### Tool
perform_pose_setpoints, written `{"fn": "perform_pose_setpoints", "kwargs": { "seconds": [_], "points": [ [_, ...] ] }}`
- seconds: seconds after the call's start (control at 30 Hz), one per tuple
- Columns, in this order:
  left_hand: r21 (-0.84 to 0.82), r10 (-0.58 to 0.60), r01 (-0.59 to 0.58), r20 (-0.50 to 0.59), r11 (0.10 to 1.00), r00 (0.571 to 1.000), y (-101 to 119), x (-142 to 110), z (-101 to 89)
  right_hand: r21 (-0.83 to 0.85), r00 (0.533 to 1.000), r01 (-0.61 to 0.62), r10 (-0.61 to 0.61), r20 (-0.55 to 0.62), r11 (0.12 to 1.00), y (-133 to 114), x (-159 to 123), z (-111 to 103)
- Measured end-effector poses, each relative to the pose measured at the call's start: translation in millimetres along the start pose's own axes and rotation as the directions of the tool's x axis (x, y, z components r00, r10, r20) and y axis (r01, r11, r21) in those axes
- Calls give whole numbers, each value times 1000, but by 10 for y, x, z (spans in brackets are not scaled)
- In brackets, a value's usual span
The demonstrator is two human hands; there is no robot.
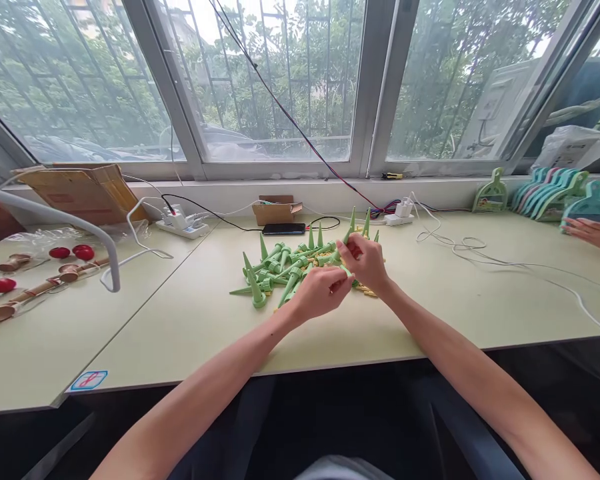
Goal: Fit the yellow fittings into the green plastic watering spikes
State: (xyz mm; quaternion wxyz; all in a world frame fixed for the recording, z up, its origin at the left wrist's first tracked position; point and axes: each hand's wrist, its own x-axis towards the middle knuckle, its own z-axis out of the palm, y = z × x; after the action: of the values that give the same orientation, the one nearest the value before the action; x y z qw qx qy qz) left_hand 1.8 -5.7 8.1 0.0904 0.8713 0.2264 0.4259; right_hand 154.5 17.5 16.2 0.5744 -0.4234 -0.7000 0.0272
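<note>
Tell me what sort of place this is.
Probably a small workroom for handling goods: green cone-shaped pieces lie heaped on a plain table by the windows, with similar dustpan-like items lined up at the right.

Phone [284, 229] before small cardboard box [274, 213]

Across the counter [165, 327], low passage is left near the front-left corner; it is blocked mid-counter by green cones [257, 291] and crossed toward the right edge by white cables [525, 265].

Grn spikes [291, 279], loose pile, some upright, others tipped
</note>
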Motion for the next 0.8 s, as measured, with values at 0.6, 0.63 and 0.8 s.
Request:
{"fn": "perform_pose_setpoints", "kwargs": {
  "seconds": [0.6, 0.63, 0.8],
  "points": [
    [110, 95, -117, 193, 987, 977, 64, -50, 31, -117, 938, 214, -170, 302, 970, -142, 216, -235],
    [112, 95, -119, 197, 987, 976, 58, -51, 31, -131, 961, 177, -143, 236, 975, -140, 274, -312],
    [115, 85, -111, 210, 987, 974, 36, -54, 31, -176, 998, 17, -28, -56, 984, -104, 515, -667]
  ]
}}
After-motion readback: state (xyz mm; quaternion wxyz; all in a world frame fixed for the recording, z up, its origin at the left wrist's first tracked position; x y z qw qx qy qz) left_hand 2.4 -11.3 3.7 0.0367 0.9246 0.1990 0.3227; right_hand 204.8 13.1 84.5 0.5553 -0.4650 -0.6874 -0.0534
